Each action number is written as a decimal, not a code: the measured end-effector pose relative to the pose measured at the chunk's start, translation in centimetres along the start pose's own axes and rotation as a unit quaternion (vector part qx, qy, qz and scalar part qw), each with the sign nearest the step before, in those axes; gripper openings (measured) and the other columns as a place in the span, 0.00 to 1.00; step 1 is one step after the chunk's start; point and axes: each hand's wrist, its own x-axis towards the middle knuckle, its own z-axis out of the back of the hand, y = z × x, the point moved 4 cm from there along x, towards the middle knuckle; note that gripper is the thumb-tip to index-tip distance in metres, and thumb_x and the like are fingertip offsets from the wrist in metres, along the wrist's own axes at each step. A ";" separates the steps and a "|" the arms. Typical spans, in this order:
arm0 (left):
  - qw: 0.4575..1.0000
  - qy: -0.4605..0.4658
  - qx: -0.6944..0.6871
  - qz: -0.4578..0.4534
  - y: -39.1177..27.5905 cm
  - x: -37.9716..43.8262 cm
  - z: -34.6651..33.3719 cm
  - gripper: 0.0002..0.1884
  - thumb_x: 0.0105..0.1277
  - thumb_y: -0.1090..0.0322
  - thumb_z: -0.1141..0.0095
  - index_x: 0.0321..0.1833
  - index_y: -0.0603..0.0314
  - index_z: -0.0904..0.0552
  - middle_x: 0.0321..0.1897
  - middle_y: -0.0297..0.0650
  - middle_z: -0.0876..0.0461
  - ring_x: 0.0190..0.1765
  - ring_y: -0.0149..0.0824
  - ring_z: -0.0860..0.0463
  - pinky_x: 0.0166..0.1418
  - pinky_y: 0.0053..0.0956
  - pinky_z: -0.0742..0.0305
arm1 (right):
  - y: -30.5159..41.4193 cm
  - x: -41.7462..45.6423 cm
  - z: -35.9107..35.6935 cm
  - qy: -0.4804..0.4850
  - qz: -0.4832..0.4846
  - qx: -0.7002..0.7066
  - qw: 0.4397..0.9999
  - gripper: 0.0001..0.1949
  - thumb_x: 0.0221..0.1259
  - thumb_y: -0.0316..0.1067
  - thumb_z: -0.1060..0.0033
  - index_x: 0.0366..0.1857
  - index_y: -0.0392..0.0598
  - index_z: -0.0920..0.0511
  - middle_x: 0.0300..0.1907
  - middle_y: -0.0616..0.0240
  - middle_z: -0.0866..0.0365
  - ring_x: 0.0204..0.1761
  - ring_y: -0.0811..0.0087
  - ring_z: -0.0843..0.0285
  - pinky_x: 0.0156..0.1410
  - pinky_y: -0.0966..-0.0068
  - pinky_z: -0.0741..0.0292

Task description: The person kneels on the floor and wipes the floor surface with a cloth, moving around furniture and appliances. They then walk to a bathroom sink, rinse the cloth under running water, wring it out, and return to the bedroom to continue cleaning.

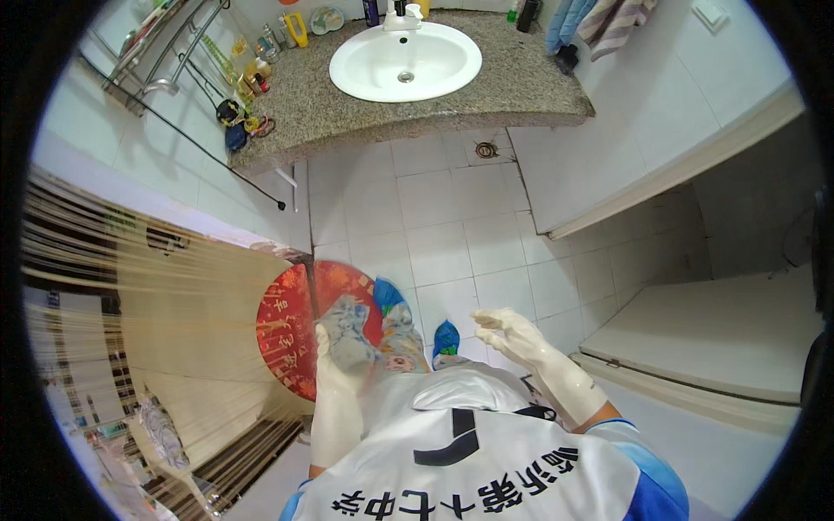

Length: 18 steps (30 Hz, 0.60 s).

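Note:
My left hand (328, 355), in a long white rubber glove, holds a damp-looking grey-blue patterned cloth (349, 333) in front of my left thigh. The fingers are partly hidden by the cloth. My right hand (511, 332), in a matching glove, hangs in the air to the right of my body. It holds nothing, its thumb stands apart and its fingers are slightly bent. Below lies the white tiled floor (436, 241). Ahead stands a white oval washbasin (430, 58) with a white tap (402, 19), set in a speckled stone countertop (306, 98).
A round red mat (283, 325) lies across the threshold on the left, beside a string curtain (182, 306). Bottles and a yellow-handled item (298, 30) line the counter's left edge. Towels (616, 26) hang at right. A floor drain (486, 150) sits below the counter.

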 end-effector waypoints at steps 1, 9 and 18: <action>1.000 0.014 0.011 0.000 -0.8 2.5 0.1 0.39 0.78 0.35 0.46 0.83 0.50 0.30 0.81 0.34 0.26 0.82 0.40 0.30 0.84 0.43 0.36 | 0.2 1.1 0.6 -0.010 -0.008 -0.016 1.000 0.25 0.75 0.46 0.34 0.70 0.45 0.19 0.66 0.51 0.14 0.67 0.57 0.15 0.73 0.65 0.22; 0.996 0.071 0.018 0.060 -8.8 20.4 -3.8 0.40 0.79 0.37 0.47 0.85 0.54 0.33 0.82 0.42 0.28 0.82 0.41 0.30 0.77 0.40 0.27 | 4.1 8.1 6.1 -0.149 -0.144 0.033 0.978 0.22 0.73 0.41 0.34 0.67 0.46 0.17 0.64 0.50 0.13 0.65 0.58 0.14 0.71 0.65 0.20; 0.995 0.014 0.034 0.088 -13.8 33.8 -8.9 0.35 0.78 0.37 0.44 0.78 0.50 0.26 0.78 0.38 0.24 0.78 0.43 0.25 0.67 0.44 0.20 | 11.2 17.8 8.4 -0.137 -0.116 -0.005 0.984 0.24 0.73 0.42 0.32 0.69 0.45 0.18 0.64 0.49 0.14 0.67 0.55 0.15 0.72 0.63 0.21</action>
